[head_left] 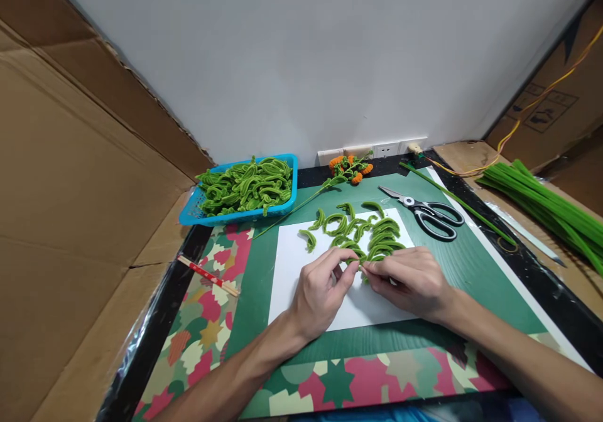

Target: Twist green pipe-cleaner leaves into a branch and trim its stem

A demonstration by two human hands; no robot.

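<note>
Over the white sheet of paper (pixel 296 296), my left hand (pixel 321 289) and my right hand (pixel 415 282) meet, thumbs and forefingers closed in a pinch. A small fuzzy green pipe cleaner piece (pixel 352 260) shows at the left fingertips. The right fingertips touch its end, though the fingers partly hide it. Several curled green pipe cleaner pieces (pixel 386 228) lie on the paper just beyond both hands, some bent into leaf-like loops. Black-handled scissors (pixel 431 215) rest with blades parted, to the right of the paper.
A blue basket (pixel 294 186) heaped with green pieces stands back left. Beside it lies a stem with orange blooms (pixel 357 177). Wrapped chopsticks (pixel 207 275) are at left. Long green pipe cleaners (pixel 546 205) and a white pen-like tool (pixel 527 233) lie right. Cardboard (pixel 70 158) walls the left side.
</note>
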